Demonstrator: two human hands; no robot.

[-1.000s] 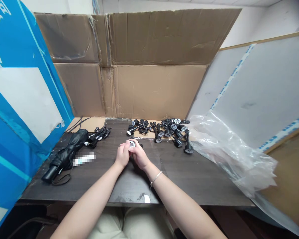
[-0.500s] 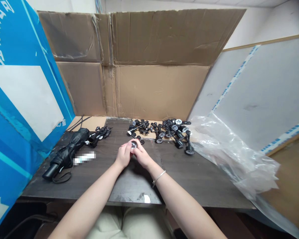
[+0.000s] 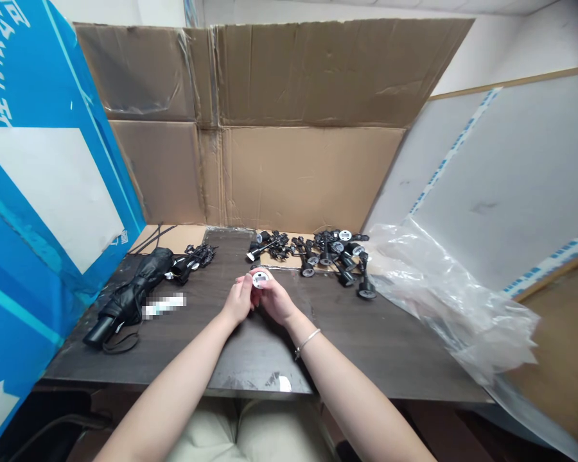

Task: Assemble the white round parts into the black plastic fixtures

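Note:
Between my two hands, above the middle of the dark table, is a round disc with a white face (image 3: 260, 279) and a small dark rectangle on it. My left hand (image 3: 239, 300) is closed on its left side, fingertips against the edge. My right hand (image 3: 276, 301) grips it from the right, with the thumb on the rim near the face. The disc's underside is hidden by the fingers. Just beyond lies a heap of black parts (image 3: 325, 258), several with similar round ends. A black part with a flared round end (image 3: 366, 285) stands at the heap's right.
On the left lie a folded black umbrella (image 3: 137, 289), a small bunch of black parts (image 3: 192, 262) and a blurred white strip (image 3: 164, 305). Clear plastic sheeting (image 3: 453, 301) covers the right side. A tall cardboard sheet (image 3: 308, 173) closes off the back of the table (image 3: 390, 346).
The disc has tilted so its white face now shows toward me; before, it was darker and mostly covered by my fingers. My hands have shifted only slightly.

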